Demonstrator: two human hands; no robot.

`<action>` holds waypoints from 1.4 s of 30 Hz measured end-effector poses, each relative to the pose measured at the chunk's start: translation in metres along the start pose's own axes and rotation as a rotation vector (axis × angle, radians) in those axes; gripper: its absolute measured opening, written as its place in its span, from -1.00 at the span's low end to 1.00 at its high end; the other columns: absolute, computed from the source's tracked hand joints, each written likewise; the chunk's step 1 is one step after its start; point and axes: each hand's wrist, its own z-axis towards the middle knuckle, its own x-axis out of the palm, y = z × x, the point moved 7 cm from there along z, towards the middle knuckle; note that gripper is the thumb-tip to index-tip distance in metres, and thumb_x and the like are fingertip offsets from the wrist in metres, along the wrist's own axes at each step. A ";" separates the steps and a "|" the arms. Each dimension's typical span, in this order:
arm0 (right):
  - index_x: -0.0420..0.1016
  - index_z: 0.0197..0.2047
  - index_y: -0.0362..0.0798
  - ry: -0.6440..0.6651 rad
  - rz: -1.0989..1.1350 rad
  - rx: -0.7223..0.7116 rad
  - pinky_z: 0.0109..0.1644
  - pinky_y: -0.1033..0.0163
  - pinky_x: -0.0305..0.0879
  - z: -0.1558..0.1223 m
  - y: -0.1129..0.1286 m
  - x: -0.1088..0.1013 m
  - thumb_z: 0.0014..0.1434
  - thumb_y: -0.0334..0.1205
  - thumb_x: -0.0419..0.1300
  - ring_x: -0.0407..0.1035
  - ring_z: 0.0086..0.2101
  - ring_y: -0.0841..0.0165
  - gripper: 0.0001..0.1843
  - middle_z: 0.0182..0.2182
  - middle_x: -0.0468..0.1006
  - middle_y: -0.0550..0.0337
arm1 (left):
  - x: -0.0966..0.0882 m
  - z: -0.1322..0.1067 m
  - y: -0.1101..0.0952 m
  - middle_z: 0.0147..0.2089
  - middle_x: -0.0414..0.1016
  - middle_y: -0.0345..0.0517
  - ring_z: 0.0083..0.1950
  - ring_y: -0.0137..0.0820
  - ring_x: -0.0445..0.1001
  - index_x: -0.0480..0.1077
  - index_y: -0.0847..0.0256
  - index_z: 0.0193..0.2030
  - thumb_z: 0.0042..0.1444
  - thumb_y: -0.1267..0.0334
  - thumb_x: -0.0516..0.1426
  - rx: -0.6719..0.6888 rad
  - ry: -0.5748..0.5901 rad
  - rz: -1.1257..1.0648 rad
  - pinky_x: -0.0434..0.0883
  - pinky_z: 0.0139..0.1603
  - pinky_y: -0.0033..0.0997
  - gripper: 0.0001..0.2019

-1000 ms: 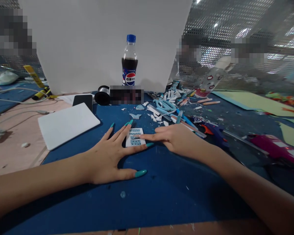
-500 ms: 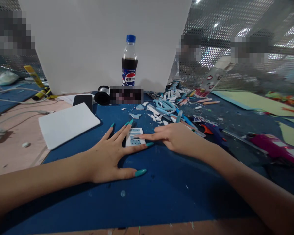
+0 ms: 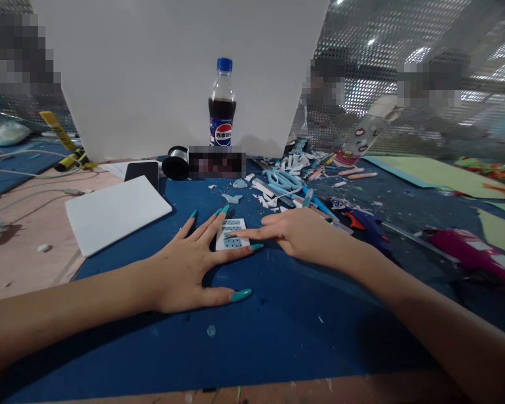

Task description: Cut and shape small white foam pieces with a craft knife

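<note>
My left hand (image 3: 185, 269) lies flat on the blue mat (image 3: 278, 336), fingers spread, teal nails showing. Its index and middle fingers frame a small white card with blue dotted patches (image 3: 231, 234) and press on its edges. My right hand (image 3: 305, 235) comes in from the right, other fingers curled, its index finger stretched out and touching the card's middle. Neither hand grips anything.
A cola bottle (image 3: 223, 106) stands before a big white board (image 3: 177, 73). A white slab (image 3: 115, 213), a phone (image 3: 142, 170) and a wire spool (image 3: 175, 163) lie left. Blue scissors (image 3: 283, 180), foam scraps, pens, a blue glue gun (image 3: 370, 227) and a magenta tool (image 3: 467, 252) crowd the right.
My right index finger has slid a little leftward across the card. The left hand has stayed put.
</note>
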 end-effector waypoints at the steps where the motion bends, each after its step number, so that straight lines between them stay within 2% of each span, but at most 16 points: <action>1: 0.24 0.13 0.32 0.005 -0.004 0.000 -0.60 0.38 -0.27 0.000 0.001 0.000 0.01 -0.56 -0.06 0.05 -0.61 0.52 -0.29 -0.53 0.36 0.27 | 0.000 0.000 0.000 0.37 -0.59 -0.19 0.32 0.15 -0.37 -0.18 -0.30 0.26 0.07 -0.26 -0.11 0.000 -0.002 0.001 -0.25 0.15 0.36 -0.38; 14: 0.18 0.15 0.36 0.058 -0.063 -0.002 -0.57 0.38 -0.24 0.004 0.007 -0.001 0.01 -0.57 -0.05 0.05 -0.61 0.52 -0.26 -0.51 0.35 0.27 | -0.001 0.000 -0.002 0.37 -0.55 -0.16 0.32 0.14 -0.35 -0.15 -0.27 0.26 0.06 -0.25 -0.08 0.002 -0.007 0.006 -0.24 0.16 0.34 -0.37; 24: 0.25 0.12 0.30 0.040 -0.044 -0.006 -0.57 0.38 -0.22 0.002 0.006 -0.002 -0.01 -0.58 -0.04 0.02 -0.62 0.52 -0.28 -0.51 0.36 0.26 | -0.002 0.000 -0.002 0.36 -0.61 -0.15 0.32 0.12 -0.35 -0.18 -0.27 0.26 0.06 -0.25 -0.08 0.012 -0.018 0.008 -0.23 0.16 0.34 -0.36; 29: 0.23 0.14 0.33 0.032 -0.047 -0.019 -0.57 0.38 -0.22 0.002 0.005 -0.001 0.01 -0.58 -0.05 0.01 -0.62 0.51 -0.27 -0.54 0.32 0.27 | -0.001 0.000 -0.001 0.37 -0.52 -0.17 0.33 0.11 -0.31 -0.17 -0.25 0.27 0.05 -0.25 -0.06 0.013 -0.025 0.004 -0.26 0.18 0.31 -0.34; 34: 0.20 0.14 0.35 0.041 0.003 -0.011 -0.57 0.38 -0.20 0.002 0.004 -0.001 0.01 -0.58 -0.06 0.05 -0.61 0.52 -0.26 -0.50 0.36 0.27 | -0.001 0.001 -0.001 0.37 -0.52 -0.22 0.33 0.10 -0.29 -0.16 -0.26 0.26 0.04 -0.25 -0.05 0.018 -0.034 0.014 -0.27 0.19 0.28 -0.34; 42: 0.17 0.14 0.41 0.065 0.037 0.037 -0.56 0.39 -0.17 0.000 -0.001 0.001 0.05 -0.54 -0.06 0.19 -0.53 0.50 -0.29 -0.45 0.43 0.28 | 0.001 0.001 0.001 0.37 -0.56 -0.20 0.33 0.09 -0.33 -0.22 -0.28 0.27 0.05 -0.25 -0.07 0.006 -0.002 0.025 -0.26 0.18 0.31 -0.34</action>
